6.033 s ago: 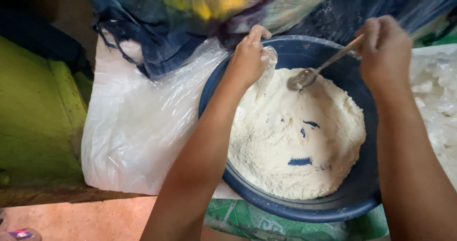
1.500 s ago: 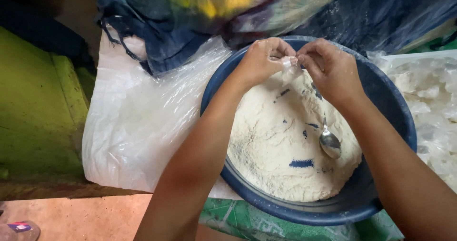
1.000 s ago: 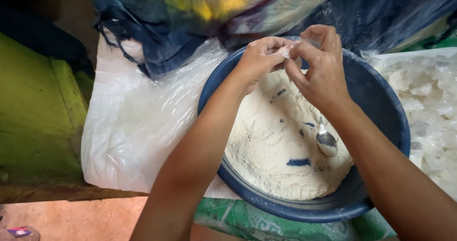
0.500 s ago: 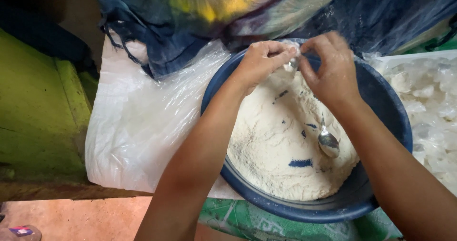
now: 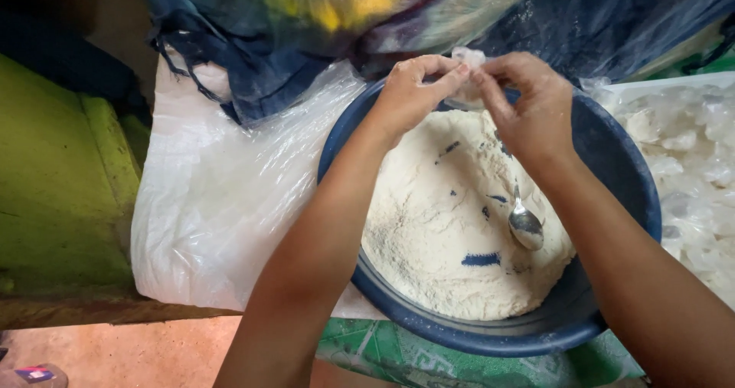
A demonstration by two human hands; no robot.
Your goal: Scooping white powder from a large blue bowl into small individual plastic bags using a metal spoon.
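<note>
A clear plastic sheet (image 5: 230, 196) lay left of the blue bowl (image 5: 612, 158), and a heap of small clear bags (image 5: 689, 173) lay at its right. Over the bowl's far rim, the left hand (image 5: 409, 93) and right hand (image 5: 528, 108) pinched one small bag (image 5: 467, 58) between their fingertips. The spoon (image 5: 525, 223) rested in the flour (image 5: 429, 227), as half a second before; six seconds earlier the right hand had held it.

A yellow-green painted ledge (image 5: 53, 204) fills the left side, worn and dull in soft daylight. Below it lies a reddish-brown earthen floor (image 5: 138, 353). A green patterned cloth (image 5: 398, 357) covers the counter's near edge. Dark blue fabric (image 5: 612, 20) hangs across the top.
</note>
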